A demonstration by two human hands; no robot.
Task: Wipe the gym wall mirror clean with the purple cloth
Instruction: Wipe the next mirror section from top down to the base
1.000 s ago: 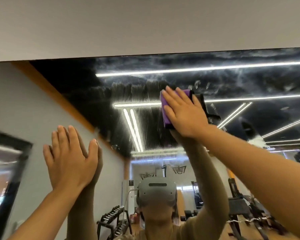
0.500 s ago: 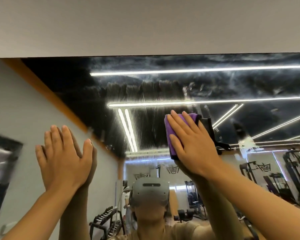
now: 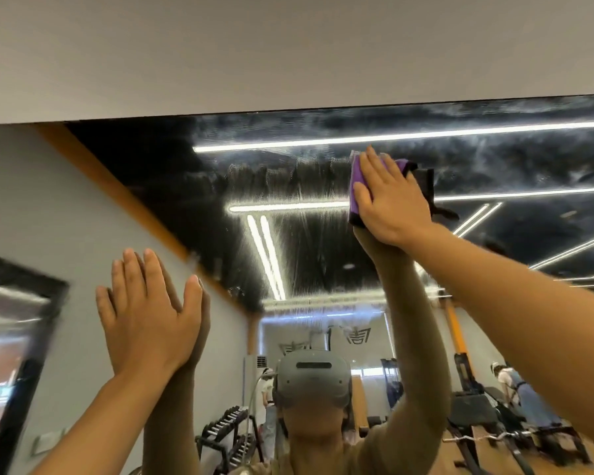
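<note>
Forearms rise from the bottom corners, both bare, both reaching up to the glass. Left hand [image 3: 148, 313] sits low on the left, fingers straight and close together, thumb out to the side, palm flat on the mirror [image 3: 220, 207] and holding nothing; its reflection meets it fingertip to fingertip. Up and to the right, the right hand [image 3: 391, 200] is planted high on the glass, fingers extended and spread a little, pressing the purple cloth [image 3: 357, 180] flat against the surface. Cloth peeks out along the left edge of that hand and above the fingertips, a folded pad with a dark edge at its lower corner; its dark reflection [image 3: 429, 190] shows just to the right of the knuckles. It sits close under the mirror's top edge, right on the line of a reflected ceiling light strip [image 3: 288, 207].

Glass around the cloth is streaky: hazy smears run across the upper band, and fine vertical marks hang below the top light line, left of the hand. Above the mirror, plain pale wall [image 3: 288, 46].

Deeper into the reflection now: the person's own headset [image 3: 312, 378], grey, sits at bottom centre between the two raised arms. Behind, a dumbbell rack [image 3: 230, 437] at lower left, a weight bench [image 3: 477, 413] at lower right, and a distant figure [image 3: 525, 392] on the far right of the gym floor.
</note>
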